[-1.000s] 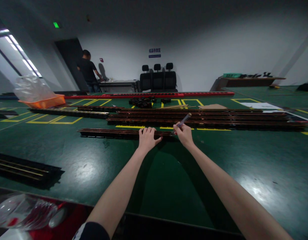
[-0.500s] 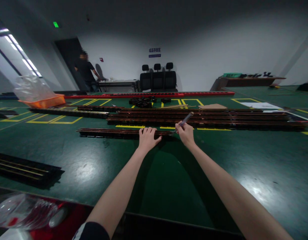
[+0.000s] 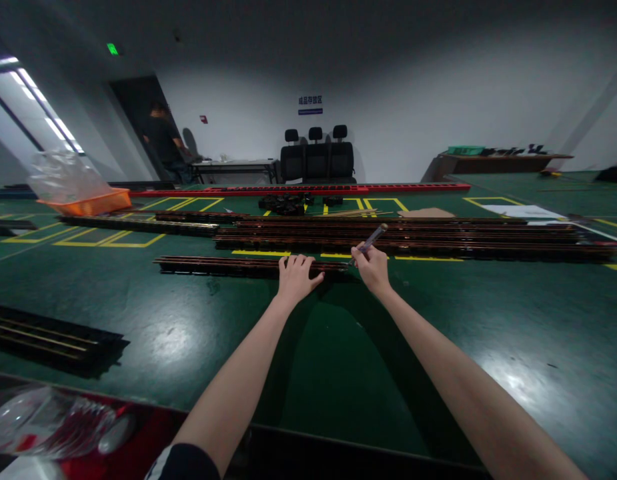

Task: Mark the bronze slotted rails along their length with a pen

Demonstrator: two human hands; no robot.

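Observation:
My left hand (image 3: 295, 277) lies over a short dark slotted rail (image 3: 218, 265), fingers bent over its far side and thumb along the near side, pressing it to the green table (image 3: 333, 373). At the rail's right end, my right hand (image 3: 372, 267) pinches a slim pen-like tool (image 3: 374, 235) with a purplish, see-through barrel. The tool slants, its thin tip down at the rail's end and its blunt end up to the right. Whether the tip touches the rail is too small to tell.
Long dark rails (image 3: 413, 237) lie side by side just beyond my hands. Another rail bundle (image 3: 53, 340) is at the left front. An orange tray (image 3: 88, 202) with plastic bags, black parts (image 3: 283, 202) and a red rail (image 3: 388, 189) lie farther back. A person (image 3: 163, 140) stands by the door.
My hands, the rail and the tool stay nearly in place. The person in the background has shifted slightly left, toward the dark doorway.

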